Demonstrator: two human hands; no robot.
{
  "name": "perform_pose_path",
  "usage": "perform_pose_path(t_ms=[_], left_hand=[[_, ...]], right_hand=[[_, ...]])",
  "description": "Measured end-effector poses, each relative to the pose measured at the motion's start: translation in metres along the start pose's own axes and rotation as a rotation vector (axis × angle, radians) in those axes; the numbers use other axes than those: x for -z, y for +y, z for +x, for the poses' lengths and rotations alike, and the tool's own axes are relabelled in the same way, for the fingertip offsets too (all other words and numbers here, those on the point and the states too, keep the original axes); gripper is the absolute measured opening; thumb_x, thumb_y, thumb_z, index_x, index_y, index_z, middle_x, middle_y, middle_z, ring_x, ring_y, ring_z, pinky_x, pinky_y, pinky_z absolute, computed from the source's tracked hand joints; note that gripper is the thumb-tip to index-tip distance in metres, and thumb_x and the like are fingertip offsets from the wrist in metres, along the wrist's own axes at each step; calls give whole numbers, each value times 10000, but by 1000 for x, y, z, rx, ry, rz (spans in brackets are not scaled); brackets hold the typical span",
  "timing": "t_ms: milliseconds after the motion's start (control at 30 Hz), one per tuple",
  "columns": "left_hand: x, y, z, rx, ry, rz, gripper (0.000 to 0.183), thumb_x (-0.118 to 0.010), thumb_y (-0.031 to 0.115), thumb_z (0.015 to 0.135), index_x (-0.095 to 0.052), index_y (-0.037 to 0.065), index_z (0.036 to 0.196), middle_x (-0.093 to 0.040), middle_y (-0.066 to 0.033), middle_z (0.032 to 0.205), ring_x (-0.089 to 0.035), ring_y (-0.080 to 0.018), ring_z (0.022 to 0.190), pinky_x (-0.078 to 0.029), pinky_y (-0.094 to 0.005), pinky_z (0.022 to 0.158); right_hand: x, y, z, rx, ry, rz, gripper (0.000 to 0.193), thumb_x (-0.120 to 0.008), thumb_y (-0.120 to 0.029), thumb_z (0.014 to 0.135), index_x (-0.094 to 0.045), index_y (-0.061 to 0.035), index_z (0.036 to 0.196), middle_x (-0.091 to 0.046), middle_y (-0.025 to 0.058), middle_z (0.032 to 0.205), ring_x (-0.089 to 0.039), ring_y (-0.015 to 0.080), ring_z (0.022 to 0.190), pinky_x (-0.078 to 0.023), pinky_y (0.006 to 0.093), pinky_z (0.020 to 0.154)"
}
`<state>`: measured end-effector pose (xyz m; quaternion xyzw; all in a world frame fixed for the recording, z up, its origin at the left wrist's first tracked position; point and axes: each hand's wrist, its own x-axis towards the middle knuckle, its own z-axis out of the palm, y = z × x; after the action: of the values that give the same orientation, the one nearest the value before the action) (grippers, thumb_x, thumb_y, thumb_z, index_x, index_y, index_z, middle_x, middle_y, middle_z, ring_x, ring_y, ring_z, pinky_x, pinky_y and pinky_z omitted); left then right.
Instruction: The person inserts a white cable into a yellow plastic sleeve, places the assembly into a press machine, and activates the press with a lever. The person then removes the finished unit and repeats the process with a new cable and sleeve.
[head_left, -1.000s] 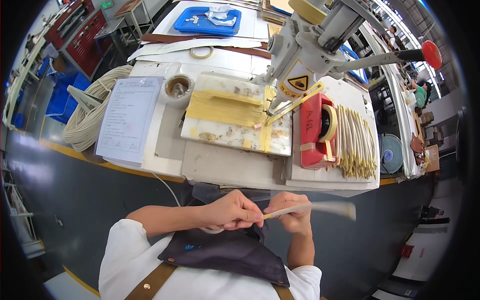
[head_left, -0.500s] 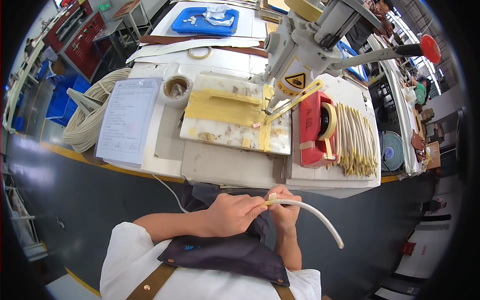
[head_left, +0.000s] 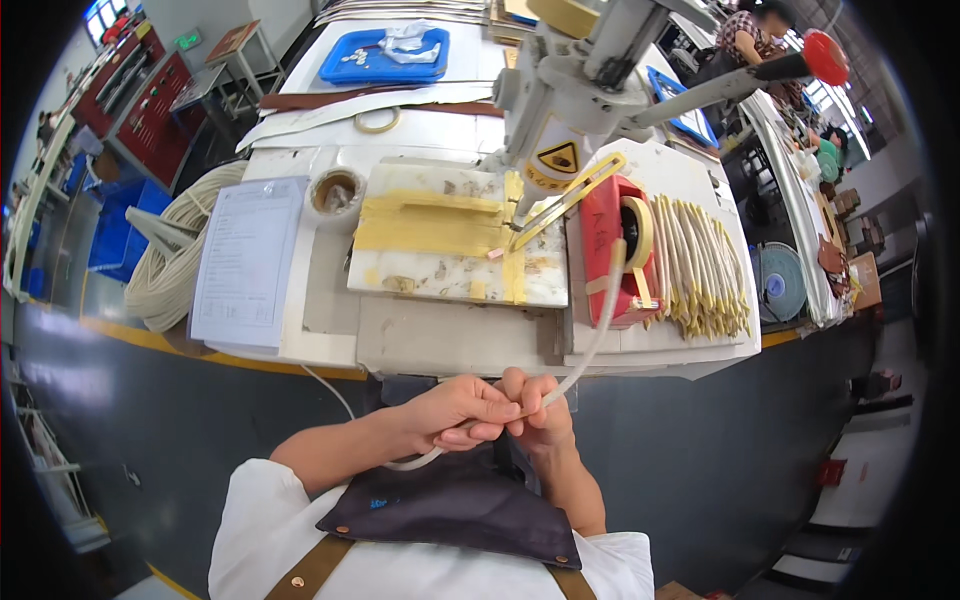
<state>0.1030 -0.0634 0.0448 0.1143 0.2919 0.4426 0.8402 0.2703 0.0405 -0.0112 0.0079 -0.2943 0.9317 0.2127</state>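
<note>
Nr table edge point(head_left: 440, 347), L hand point(head_left: 458, 412), R hand point(head_left: 540, 415) grip cord point(head_left: 606, 315); open flr point(head_left: 690, 460) R.

Beyond the grey floor point(head_left: 690, 455) (glossy, yellow-lined) stands a red cabinet point(head_left: 158, 130).

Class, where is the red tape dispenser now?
In the head view, the red tape dispenser stands right of centre, between the white slab and the pale cords.

Head-worn fisheye, facing down; hands point(head_left: 462, 408) near
</note>
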Motion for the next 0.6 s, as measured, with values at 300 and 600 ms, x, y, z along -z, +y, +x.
perform_pose_path(t_ms=[300,600], left_hand=[[0,-3,-21,-144,284,250,279,-603,226,1055,-695,-37,1030,-595,-17,640,-460,-34,394,-342,-189,356],[-13,7,-18,-504,720,1055,256,-727,245,966,-750,19,1083,-730,-71,783,-654,-98,673,-521,-272,636]], right_hand=[[3,-38,37,18,-37,-209,278,-724,-316,970,-684,-45,917,-524,28,793,-457,117,664,-366,273,613],[-4,-49,48,110,268,-566,217,-603,-167,1042,-689,27,999,-628,65,968,-605,132,735,-544,295,656]])
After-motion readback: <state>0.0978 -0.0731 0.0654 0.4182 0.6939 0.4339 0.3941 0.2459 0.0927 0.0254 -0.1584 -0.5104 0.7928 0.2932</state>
